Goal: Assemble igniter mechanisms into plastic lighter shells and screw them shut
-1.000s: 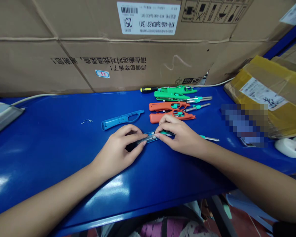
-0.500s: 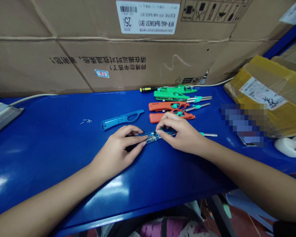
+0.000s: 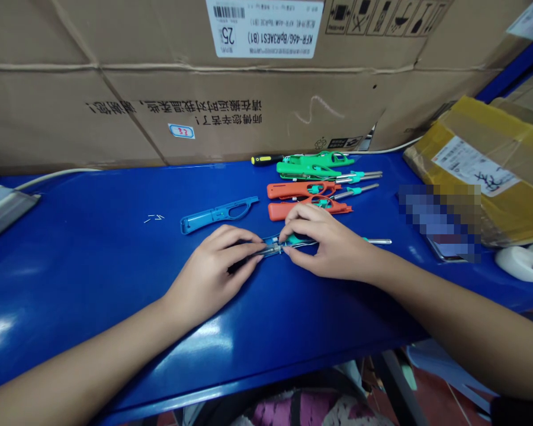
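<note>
Blue tabletop (image 3: 257,331) under blue lighter (image 3: 273,247), one end in left hand's (image 3: 204,263) pinch, right hand (image 3: 326,242) at its middle, grip unclear.

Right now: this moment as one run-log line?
left hand: gripping blue casing, left end | right hand: at its midsection | blue half-shell: apart, beyond left hand | orange casings: beyond right hand

I have my bare left hand (image 3: 202,263) and right hand (image 3: 324,239) turned toward each other, fingers (image 3: 240,254) curled, thumbs (image 3: 240,277) lowermost, forearms (image 3: 111,349) slanting inward
</note>
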`<state>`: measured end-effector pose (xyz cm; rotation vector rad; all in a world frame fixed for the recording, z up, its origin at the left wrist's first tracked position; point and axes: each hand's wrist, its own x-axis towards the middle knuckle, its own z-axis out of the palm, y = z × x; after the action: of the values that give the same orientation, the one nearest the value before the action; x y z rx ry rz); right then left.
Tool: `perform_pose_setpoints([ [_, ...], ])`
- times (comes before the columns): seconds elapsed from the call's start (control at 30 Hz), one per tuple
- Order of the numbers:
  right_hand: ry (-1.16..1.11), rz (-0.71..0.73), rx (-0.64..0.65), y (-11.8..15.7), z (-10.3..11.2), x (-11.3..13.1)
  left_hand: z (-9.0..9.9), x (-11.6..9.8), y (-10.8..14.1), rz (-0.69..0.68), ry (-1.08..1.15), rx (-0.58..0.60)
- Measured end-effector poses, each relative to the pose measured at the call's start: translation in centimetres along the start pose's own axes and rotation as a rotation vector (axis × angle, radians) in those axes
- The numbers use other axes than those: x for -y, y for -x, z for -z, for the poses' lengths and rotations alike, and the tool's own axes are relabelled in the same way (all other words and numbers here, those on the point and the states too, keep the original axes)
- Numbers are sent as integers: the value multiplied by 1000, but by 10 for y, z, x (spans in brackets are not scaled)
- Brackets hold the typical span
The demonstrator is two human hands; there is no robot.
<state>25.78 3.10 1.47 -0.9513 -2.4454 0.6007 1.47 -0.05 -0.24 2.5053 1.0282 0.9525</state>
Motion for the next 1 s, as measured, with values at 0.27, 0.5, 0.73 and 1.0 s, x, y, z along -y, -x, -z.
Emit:
perform_pose_setpoints([
  [0.27,14,24,9,0,-3,-2,1,2,3,-96,-65,-3],
  [0.5,-8,11,24,1,-2,-2,2,3,4,-133,-86,-13],
  [0.73,8,14,49,2,-1,-2,2,3,5,-175,0,-15],
  [1.0,-22,-17,45,1,-1,0,1,3,3,-157,4,-22],
])
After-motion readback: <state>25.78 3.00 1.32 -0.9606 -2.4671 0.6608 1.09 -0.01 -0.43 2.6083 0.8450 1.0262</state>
